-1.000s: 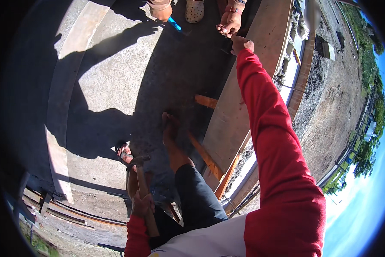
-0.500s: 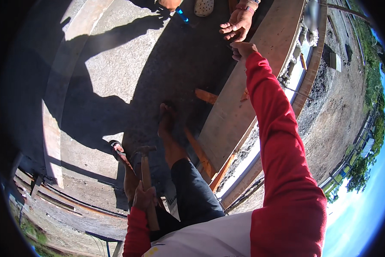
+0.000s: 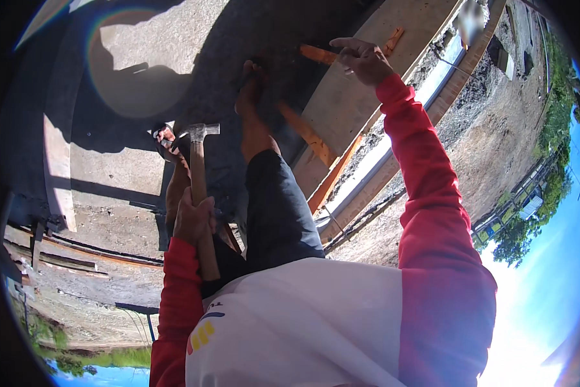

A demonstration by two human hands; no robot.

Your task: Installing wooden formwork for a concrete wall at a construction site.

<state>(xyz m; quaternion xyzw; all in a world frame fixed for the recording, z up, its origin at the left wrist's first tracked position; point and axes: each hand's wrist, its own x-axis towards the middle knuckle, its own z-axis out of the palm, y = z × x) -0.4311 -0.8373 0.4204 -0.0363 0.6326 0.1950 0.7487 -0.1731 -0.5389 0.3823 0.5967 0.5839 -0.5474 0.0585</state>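
Note:
My left hand [image 3: 194, 218] is wrapped round the wooden handle of a claw hammer [image 3: 198, 166]. The hammer stands nearly upright in the picture in front of my legs, its metal head toward the far side. My right hand [image 3: 366, 61] is stretched out over the formwork board [image 3: 338, 106], with the index finger pointing left and the other fingers curled in. Whatever lies in those curled fingers, if anything, is too small to tell.
Orange-brown wooden braces [image 3: 307, 133] lean against the board's near side. Along its top runs a rough concrete strip with a thin rod [image 3: 450, 63] sticking out. My bare leg and foot [image 3: 250, 87] rest on the shaded concrete floor [image 3: 125, 171]. Gravelly ground [image 3: 490, 148] spreads to the right.
My right hand has drawn away from another person's hand, which has left the view. The hammer has risen and shifted left with my left hand. The view has tilted nearer my body.

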